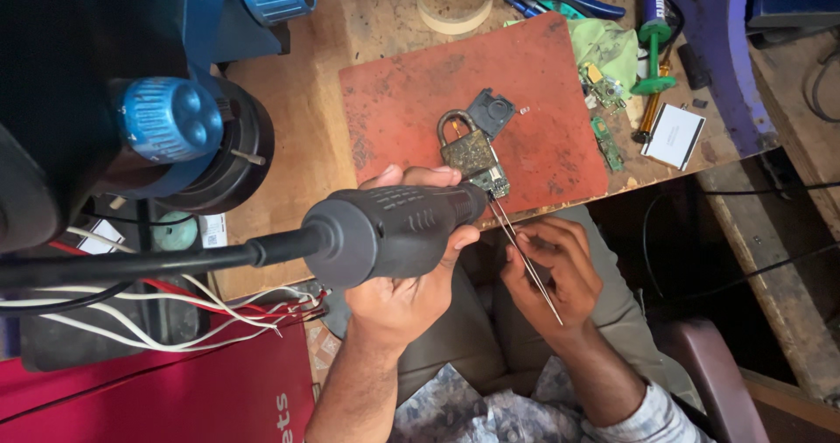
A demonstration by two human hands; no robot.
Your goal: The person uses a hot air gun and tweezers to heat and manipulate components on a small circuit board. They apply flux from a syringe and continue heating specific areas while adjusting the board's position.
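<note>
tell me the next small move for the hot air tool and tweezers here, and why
Probably bring the hot air tool nozzle squarely over the small circuit board and steady it. The left hand holds the tool with its tip at the board's edge beside the padlock, while the right hand already has the tweezers tips at the board.

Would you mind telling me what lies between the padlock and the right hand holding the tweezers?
In the head view, a small green circuit board sits between the padlock and the right hand, with the tweezers reaching up to it.
</note>
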